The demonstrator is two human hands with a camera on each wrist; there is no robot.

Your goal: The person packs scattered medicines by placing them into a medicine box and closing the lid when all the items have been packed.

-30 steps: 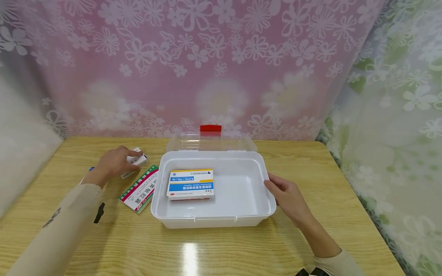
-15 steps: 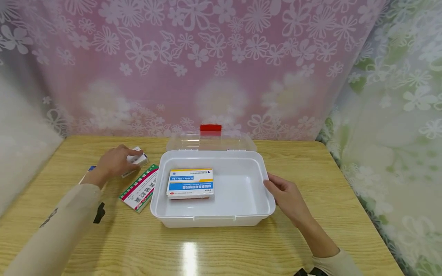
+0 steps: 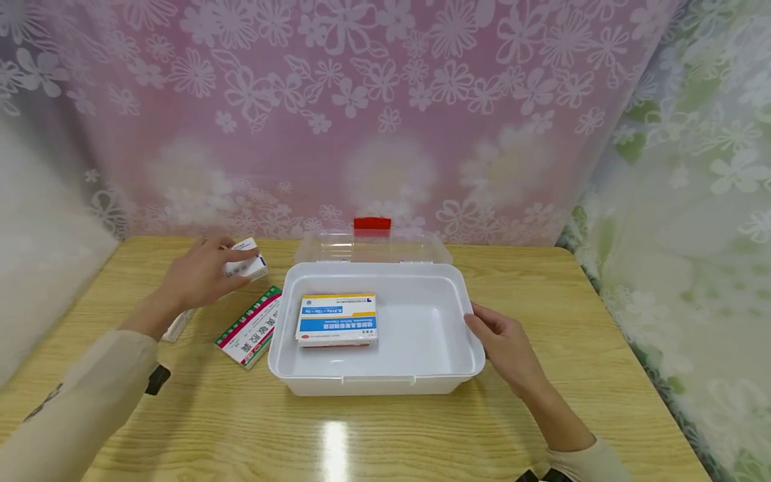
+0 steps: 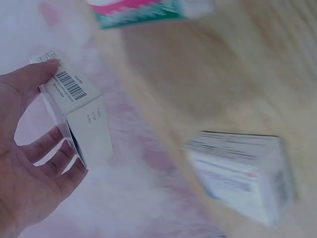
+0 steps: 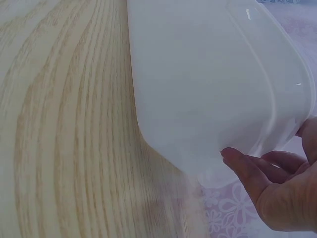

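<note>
My left hand (image 3: 201, 273) pinches a small white medicine box (image 3: 247, 261) between thumb and fingers. In the left wrist view that medicine box (image 4: 74, 99) shows a barcode and is held up off the table. The right hand (image 3: 508, 347) grips the right rim of a white plastic storage box (image 3: 376, 386), thumb over the edge and fingers against the outside wall. Inside, to the left, lies a blue, yellow and white medicine box (image 3: 337, 321). Between the left hand and the storage box lies a green, pink and white medicine box (image 3: 249, 328).
Another white medicine box (image 3: 178, 326) lies on the wooden table (image 3: 542, 415), partly hidden by the left wrist. The storage box's clear lid (image 3: 325, 248) is tipped back, with a red latch (image 3: 372, 226). A flowered curtain (image 3: 385, 154) hangs behind.
The left hand has lifted the small white medicine box slightly up and away, uncovering more of another white box by its wrist. The right hand stays on the storage box rim.
</note>
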